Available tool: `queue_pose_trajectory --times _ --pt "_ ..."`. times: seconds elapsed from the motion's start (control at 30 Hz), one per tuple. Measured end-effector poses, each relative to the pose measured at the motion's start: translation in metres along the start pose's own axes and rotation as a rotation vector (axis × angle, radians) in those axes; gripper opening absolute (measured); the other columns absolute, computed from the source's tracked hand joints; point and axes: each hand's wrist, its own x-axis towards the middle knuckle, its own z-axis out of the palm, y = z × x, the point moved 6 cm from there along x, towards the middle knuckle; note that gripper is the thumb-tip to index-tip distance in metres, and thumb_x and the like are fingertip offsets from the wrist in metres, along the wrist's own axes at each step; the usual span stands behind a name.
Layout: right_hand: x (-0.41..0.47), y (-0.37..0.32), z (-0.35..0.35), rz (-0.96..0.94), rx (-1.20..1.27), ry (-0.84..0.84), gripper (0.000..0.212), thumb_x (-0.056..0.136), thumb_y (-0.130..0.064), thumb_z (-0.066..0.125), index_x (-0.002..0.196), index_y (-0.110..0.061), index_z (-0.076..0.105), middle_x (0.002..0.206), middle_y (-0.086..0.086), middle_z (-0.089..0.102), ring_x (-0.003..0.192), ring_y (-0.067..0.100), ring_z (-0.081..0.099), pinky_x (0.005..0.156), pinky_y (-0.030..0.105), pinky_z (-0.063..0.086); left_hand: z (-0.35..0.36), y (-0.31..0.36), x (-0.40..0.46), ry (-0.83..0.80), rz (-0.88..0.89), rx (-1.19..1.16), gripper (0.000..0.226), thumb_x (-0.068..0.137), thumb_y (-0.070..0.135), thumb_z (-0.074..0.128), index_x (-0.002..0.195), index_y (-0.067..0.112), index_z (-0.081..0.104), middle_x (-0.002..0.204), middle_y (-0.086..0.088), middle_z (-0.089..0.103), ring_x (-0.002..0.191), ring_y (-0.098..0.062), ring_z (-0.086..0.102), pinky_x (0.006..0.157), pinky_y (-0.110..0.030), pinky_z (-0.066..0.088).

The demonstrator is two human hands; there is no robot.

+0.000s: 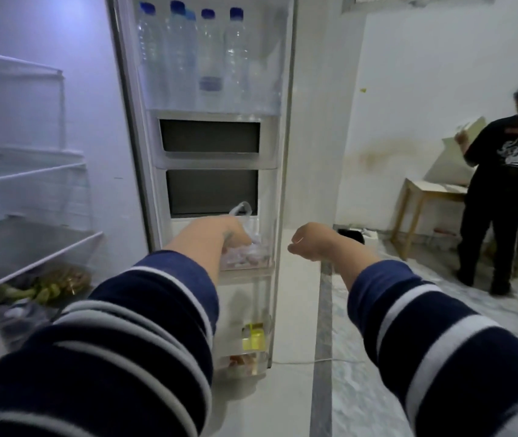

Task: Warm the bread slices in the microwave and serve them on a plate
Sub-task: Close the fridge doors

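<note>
A tall white refrigerator (46,121) stands open, its inner cabinet at the left and its swung-out white door (216,184) facing the viewer, likely opened to fetch the bread; the wire and glass shelves (30,241) of the cabinet are mostly bare, with a bunch of greenish bananas (35,291) and a brownish wrapped item, too dim to identify, in the bottom left corner; the top door bin (210,102) holds a row of clear plastic water bottles with blue caps (207,58), standing upright; the middle door bin (248,266), at the door's right edge, holds a knotted clear plastic bag (251,247) of pale contents, probably the bread slices, though the wrap hides them; the lowest door bin (245,361) holds a yellow-tinted clear container (253,339) and something orange beneath, unclear; the left hand (235,234), on a navy sleeve with white stripes, reaches into the middle bin and touches the bag, but whether its fingers pinch it or lie spread cannot be told, as they are hidden behind the hand; the right hand (308,241) hangs in the air just right of the door's edge, fingers curled into a loose fist holding nothing, apparently idle; at the far right a second person (500,197) in black stands by a wooden table (431,190).
</note>
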Motion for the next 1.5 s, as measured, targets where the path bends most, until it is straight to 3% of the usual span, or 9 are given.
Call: queue_pose_trajectory --times 0.2,0.33,0.4,0.6,0.8,0.93,1.03,1.13,1.5 --pt "0.092 0.042 -0.029 -0.045 0.010 -0.003 0.041 0.099 -0.029 0.046 0.131 -0.005 0.052 0.124 0.012 0.061 0.111 0.030 0.058 0.089 0.033 0.044 -0.018 0.051 0.089 0.075 0.006 0.033 0.038 0.097 0.030 0.048 0.130 0.011 0.054 0.131 -0.009 0.054 0.118 -0.028 0.053 0.095 -0.036 0.044" --pt "0.176 0.076 -0.045 -0.092 -0.071 0.024 0.033 0.097 -0.028 0.045 0.068 -0.013 0.043 0.077 0.005 0.052 0.079 0.025 0.050 0.058 0.028 0.037 -0.019 0.093 0.152 0.134 0.017 0.000 0.039 0.098 0.028 0.047 0.133 0.011 0.053 0.134 -0.008 0.053 0.120 -0.027 0.052 0.099 -0.038 0.045" --pt "0.213 0.091 -0.060 -0.122 -0.122 0.042 0.036 0.095 -0.026 0.044 0.062 -0.016 0.037 0.070 0.002 0.048 0.071 0.023 0.048 0.052 0.027 0.031 -0.021 0.115 0.182 0.179 -0.003 -0.028 0.037 0.097 0.026 0.049 0.130 0.011 0.055 0.131 -0.008 0.056 0.119 -0.026 0.054 0.100 -0.038 0.045" --pt "0.307 0.118 -0.094 -0.257 -0.125 -0.039 0.041 0.099 -0.033 0.046 0.127 -0.005 0.055 0.128 0.010 0.057 0.117 0.031 0.053 0.088 0.033 0.041 -0.054 0.154 0.254 0.359 -0.111 -0.086 0.038 0.094 0.022 0.047 0.128 0.013 0.058 0.129 -0.007 0.058 0.113 -0.027 0.057 0.098 -0.040 0.048" --pt "0.383 0.122 -0.118 -0.364 -0.018 -0.022 0.043 0.099 -0.029 0.049 0.135 -0.006 0.051 0.134 0.011 0.055 0.122 0.028 0.051 0.098 0.033 0.041 -0.070 0.174 0.316 0.461 -0.174 0.087 0.039 0.093 0.020 0.043 0.128 0.029 0.058 0.130 -0.001 0.056 0.116 -0.025 0.055 0.090 -0.036 0.047" --pt "0.423 0.124 -0.126 -0.413 0.105 -0.009 0.050 0.099 -0.029 0.049 0.143 -0.006 0.041 0.142 0.012 0.048 0.130 0.029 0.046 0.105 0.035 0.037 -0.082 0.188 0.349 0.741 -0.099 0.350 0.033 0.089 0.013 0.047 0.117 0.020 0.063 0.123 0.000 0.058 0.111 -0.024 0.058 0.086 -0.038 0.048" --pt "0.449 0.120 -0.130 -0.449 0.203 -0.018 0.064 0.098 -0.036 0.051 0.151 -0.011 0.025 0.149 0.011 0.040 0.135 0.029 0.040 0.108 0.035 0.034 -0.084 0.200 0.368 0.894 -0.052 0.646 0.050 0.090 0.017 0.049 0.140 0.017 0.042 0.153 -0.005 0.032 0.144 -0.022 0.025 0.115 -0.046 0.019" --pt "0.475 0.108 -0.137 -0.521 0.308 0.011 0.080 0.094 -0.045 0.054 0.154 -0.016 0.009 0.156 0.013 0.027 0.141 0.032 0.032 0.113 0.040 0.029 -0.092 0.196 0.376 0.962 -0.199 0.845 0.071 0.095 0.029 0.039 0.153 0.009 0.003 0.161 -0.009 -0.011 0.148 -0.026 -0.015 0.113 -0.052 -0.016" --pt "0.528 0.067 -0.169 -0.978 0.286 0.331 0.084 0.092 -0.066 0.033 0.147 -0.039 -0.024 0.159 0.001 -0.026 0.149 0.027 -0.011 0.115 0.060 0.002 -0.096 0.180 0.378 1.094 -0.645 0.920 0.098 0.093 0.057 0.034 0.144 0.004 -0.031 0.151 -0.012 -0.039 0.140 -0.024 -0.033 0.109 -0.049 -0.026"
